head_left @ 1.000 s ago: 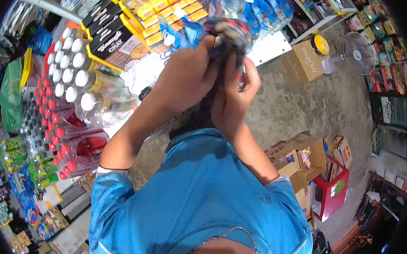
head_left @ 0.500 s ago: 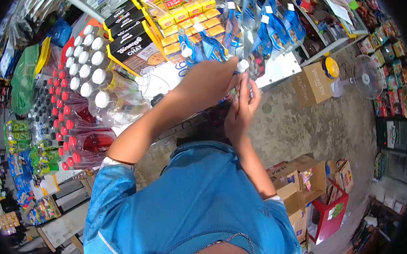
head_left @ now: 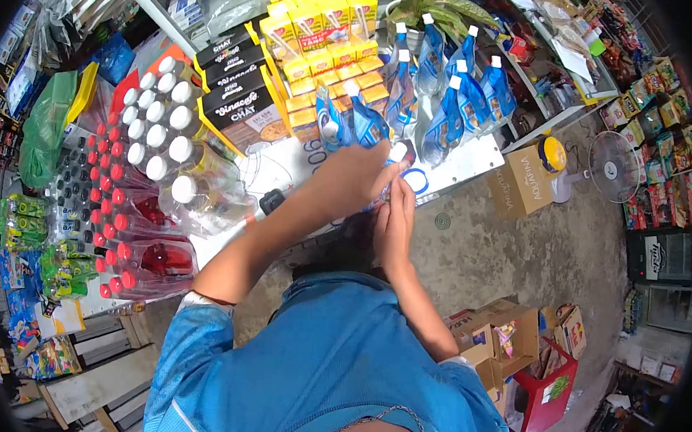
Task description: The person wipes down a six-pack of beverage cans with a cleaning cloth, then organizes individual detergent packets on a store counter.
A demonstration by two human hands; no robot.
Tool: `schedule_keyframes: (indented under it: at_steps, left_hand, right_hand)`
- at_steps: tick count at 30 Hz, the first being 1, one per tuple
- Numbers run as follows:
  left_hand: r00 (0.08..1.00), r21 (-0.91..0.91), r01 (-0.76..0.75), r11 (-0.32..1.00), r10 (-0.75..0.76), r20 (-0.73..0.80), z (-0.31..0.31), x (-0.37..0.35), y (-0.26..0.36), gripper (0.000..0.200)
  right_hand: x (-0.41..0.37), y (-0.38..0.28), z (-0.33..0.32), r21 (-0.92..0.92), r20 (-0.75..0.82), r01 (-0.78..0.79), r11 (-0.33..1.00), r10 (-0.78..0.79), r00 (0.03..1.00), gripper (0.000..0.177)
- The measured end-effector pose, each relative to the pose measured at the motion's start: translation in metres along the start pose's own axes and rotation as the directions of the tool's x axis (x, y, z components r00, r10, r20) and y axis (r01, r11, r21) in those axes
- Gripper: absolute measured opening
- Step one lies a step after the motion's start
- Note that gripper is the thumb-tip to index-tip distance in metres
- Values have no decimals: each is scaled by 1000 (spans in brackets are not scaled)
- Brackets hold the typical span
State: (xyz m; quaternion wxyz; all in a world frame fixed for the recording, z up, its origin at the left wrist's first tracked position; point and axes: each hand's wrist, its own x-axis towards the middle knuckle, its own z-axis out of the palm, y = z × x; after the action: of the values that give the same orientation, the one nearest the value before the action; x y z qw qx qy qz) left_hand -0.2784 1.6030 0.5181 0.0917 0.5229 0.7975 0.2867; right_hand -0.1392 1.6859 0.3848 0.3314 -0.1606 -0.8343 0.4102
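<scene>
My left hand is closed around the upper part of a white-capped bottle, most of which is hidden behind the fingers. Just below it, my right hand has its fingers pressed together against the same bottle. A blue ring lies on the white tabletop right beside the hands. Beyond them stand blue-labelled bottles with white caps. Yellow drink cartons are stacked behind and to the left of the hands.
Black Vinacafé boxes, white-capped bottles and red-capped bottles stand at the left. A dark object lies near my left forearm. On the floor at the right are a carton, a fan and a red box.
The view has shifted, and the goods on the table appear lower. My right hand's fingers, spread before, are now closer together. The blue ring has come into sight.
</scene>
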Motion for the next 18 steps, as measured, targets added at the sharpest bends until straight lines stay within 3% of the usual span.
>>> schedule_keyframes:
  at_steps: [2, 3, 6, 8, 10, 11, 12, 15, 16, 18]
  left_hand:
    - [993, -6, -102, 995, 102, -53, 10, 1, -10, 34]
    - [998, -7, -51, 999, 51, -30, 2, 2, -5, 34]
    - [1000, 30, 15, 999, -16, 25, -6, 2, -6, 30]
    - [999, 71, 23, 997, -26, 39, -15, 5, -8, 28]
    - [994, 45, -62, 997, 58, 89, -29, 6, -8, 29]
    - [987, 71, -158, 985, 155, 39, -30, 6, -6, 24]
    - [984, 67, -176, 982, 173, 47, -35, 7, -6, 24]
    - [898, 261, -425, 867, 368, 239, -56, 9, 1, 24]
    - [892, 256, -438, 861, 383, 240, -55, 6, -2, 24]
    - [875, 231, -481, 846, 448, 180, -52, -5, -9, 18]
  right_hand:
    - [13, -29, -11, -1, -77, 141, 990, -141, 987, 66]
    - [23, -54, -22, 4, -94, 149, 989, -148, 984, 65]
    - [17, -30, -3, 83, -130, 195, 977, -183, 974, 64]
    - [2, -3, 1, 81, -57, 158, 984, -153, 987, 62]
    - [-4, 12, -5, 63, 203, -96, 993, 81, 976, 62]
    - [-1, 6, -15, 22, 219, -136, 990, 128, 967, 57]
    - [3, 3, -23, 15, 202, -141, 990, 135, 970, 57]
    - [10, -8, -49, 126, -3, -181, 975, 182, 983, 49]
    - [14, -8, -56, 119, -17, -180, 976, 184, 983, 49]
    - [26, -18, -69, 280, -136, -204, 938, 249, 959, 49]
